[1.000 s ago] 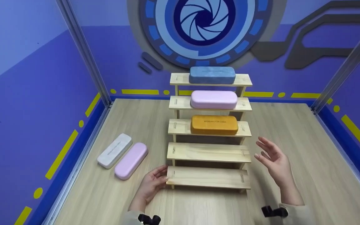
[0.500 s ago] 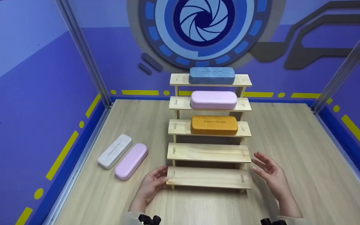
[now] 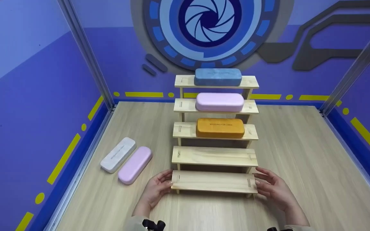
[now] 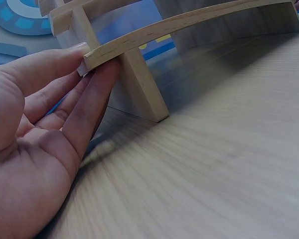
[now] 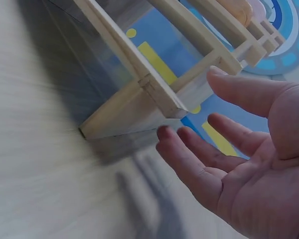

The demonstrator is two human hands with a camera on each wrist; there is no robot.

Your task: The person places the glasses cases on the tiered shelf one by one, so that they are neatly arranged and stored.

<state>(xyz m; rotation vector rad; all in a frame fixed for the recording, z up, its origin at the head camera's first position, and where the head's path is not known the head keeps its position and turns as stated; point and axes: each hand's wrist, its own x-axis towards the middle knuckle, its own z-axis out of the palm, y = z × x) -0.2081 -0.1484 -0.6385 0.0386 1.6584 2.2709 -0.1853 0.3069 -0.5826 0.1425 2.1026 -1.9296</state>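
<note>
A five-step wooden display rack [image 3: 212, 182] stands on the table. My left hand [image 3: 154, 192] pinches the left end of its lowest board, thumb on top and fingers beneath, as the left wrist view shows. At the board's other end is my right hand [image 3: 277, 193], fingers spread and loosely bent; in the right wrist view a gap shows between thumb [image 5: 249, 92] and board end. On the upper three steps sit a blue glasses case [image 3: 218, 77], a pink glasses case [image 3: 220, 102] and an orange glasses case [image 3: 220, 128], one per step.
Left of the rack, a white glasses case [image 3: 118, 155] and a second pink glasses case [image 3: 135, 165] lie side by side on the wood-grain table [image 3: 303, 144]. Blue-purple printed walls [image 3: 37, 83] with metal corner posts [image 3: 88, 54] enclose the table at the back and sides.
My right hand has come down and left, from beside the upper steps to the right end of the lowest board. The left hand, rack and cases stay in place.
</note>
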